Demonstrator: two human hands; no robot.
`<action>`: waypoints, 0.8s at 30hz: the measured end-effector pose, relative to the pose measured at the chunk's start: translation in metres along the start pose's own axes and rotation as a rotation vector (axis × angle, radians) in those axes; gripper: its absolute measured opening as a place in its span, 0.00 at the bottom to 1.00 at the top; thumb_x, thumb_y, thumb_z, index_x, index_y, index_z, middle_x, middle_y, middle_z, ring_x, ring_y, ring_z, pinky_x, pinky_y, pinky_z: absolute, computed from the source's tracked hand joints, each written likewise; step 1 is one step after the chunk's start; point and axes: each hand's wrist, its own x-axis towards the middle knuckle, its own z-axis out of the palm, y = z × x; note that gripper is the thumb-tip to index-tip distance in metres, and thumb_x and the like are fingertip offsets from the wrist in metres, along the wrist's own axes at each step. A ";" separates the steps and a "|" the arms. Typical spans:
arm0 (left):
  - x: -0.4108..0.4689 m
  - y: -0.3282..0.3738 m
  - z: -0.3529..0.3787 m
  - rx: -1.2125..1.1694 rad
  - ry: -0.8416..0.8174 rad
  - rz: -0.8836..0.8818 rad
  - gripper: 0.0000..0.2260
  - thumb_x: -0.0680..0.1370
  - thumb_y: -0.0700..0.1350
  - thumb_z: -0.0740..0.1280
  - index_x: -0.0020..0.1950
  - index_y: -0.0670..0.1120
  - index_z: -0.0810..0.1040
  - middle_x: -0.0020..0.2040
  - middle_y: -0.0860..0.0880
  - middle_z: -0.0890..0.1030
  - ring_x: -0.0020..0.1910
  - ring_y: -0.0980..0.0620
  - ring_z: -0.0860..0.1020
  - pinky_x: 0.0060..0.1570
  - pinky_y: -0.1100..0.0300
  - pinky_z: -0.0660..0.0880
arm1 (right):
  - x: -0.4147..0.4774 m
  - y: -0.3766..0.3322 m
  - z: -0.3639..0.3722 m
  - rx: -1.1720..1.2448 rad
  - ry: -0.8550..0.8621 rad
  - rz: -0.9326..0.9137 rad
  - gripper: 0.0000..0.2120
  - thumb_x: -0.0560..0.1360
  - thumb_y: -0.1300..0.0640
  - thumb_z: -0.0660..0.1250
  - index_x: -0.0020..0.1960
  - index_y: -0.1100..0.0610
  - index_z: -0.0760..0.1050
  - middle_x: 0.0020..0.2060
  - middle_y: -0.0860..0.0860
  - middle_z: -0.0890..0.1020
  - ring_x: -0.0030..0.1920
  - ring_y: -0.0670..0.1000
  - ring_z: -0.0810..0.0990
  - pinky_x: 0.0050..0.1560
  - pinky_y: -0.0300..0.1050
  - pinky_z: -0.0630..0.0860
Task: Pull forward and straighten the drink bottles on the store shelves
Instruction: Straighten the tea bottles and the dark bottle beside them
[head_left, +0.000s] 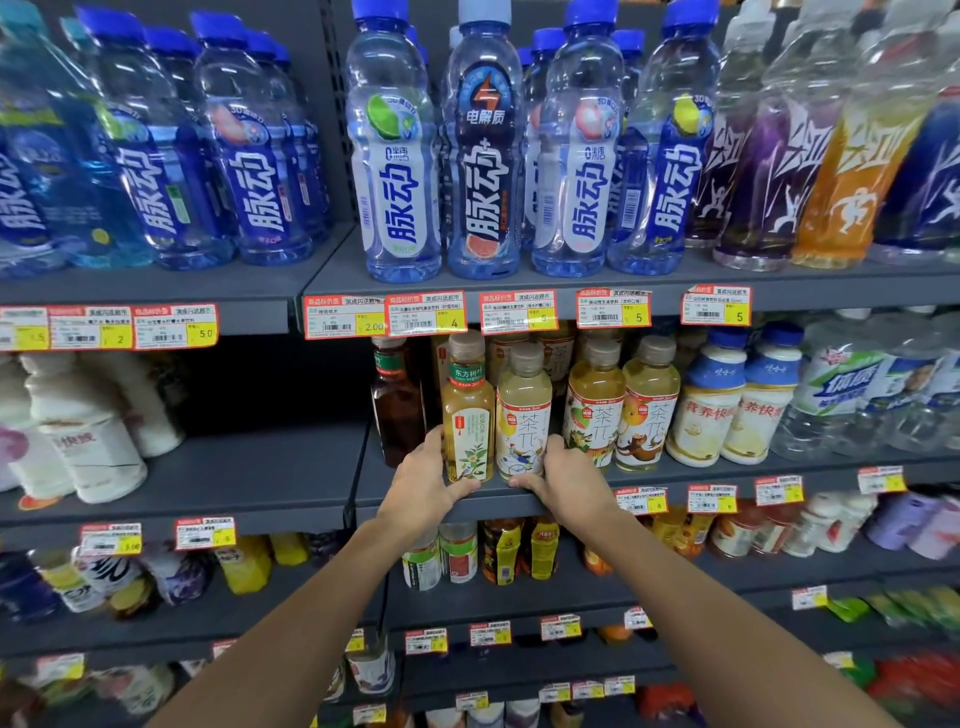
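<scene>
Two tea bottles stand upright and side by side at the front edge of the middle shelf (376, 478): an amber bottle (467, 410) with a green neck label and, at its 3 o'clock, a pale bottle (523, 415). Whether they touch cannot be told.

The left hand (421, 483) grips the amber bottle's base from 9 o'clock, fingers curled round its side and thumb across its foot. The right hand (566, 483) grips the pale bottle's base from 3 o'clock, its thumb lying along the shelf edge toward the other thumb.

Just beside the amber bottle at 9 o'clock, a dark tea bottle (397, 400) sits further back. At 3 o'clock of the pair stand two more pale tea bottles (595, 410), then blue-capped milk drinks (701, 400).

At 12 o'clock, red-and-yellow price tags (426, 314) line the upper shelf's edge, with blue-capped sports drinks (395, 156) above them. At 6 o'clock, more bottles (460, 553) fill the lower shelf.
</scene>
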 end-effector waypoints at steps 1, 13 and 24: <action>0.000 0.000 0.000 0.004 -0.001 -0.001 0.34 0.72 0.51 0.78 0.73 0.52 0.65 0.64 0.54 0.79 0.62 0.56 0.77 0.62 0.57 0.73 | 0.000 0.000 0.000 0.007 0.001 -0.001 0.31 0.73 0.36 0.69 0.60 0.59 0.66 0.54 0.58 0.81 0.55 0.59 0.79 0.51 0.52 0.78; -0.008 0.006 0.005 0.011 0.016 -0.009 0.32 0.74 0.49 0.76 0.73 0.54 0.64 0.64 0.56 0.78 0.62 0.59 0.75 0.65 0.58 0.72 | -0.001 0.004 0.001 0.088 -0.005 -0.010 0.30 0.73 0.36 0.70 0.59 0.58 0.66 0.53 0.57 0.81 0.54 0.59 0.80 0.49 0.50 0.77; -0.037 0.009 -0.006 -0.048 0.496 -0.099 0.15 0.79 0.50 0.70 0.62 0.46 0.74 0.51 0.51 0.77 0.50 0.53 0.77 0.53 0.51 0.77 | -0.029 -0.003 0.016 0.233 0.201 -0.044 0.22 0.75 0.31 0.61 0.48 0.50 0.67 0.36 0.47 0.77 0.39 0.51 0.79 0.41 0.50 0.80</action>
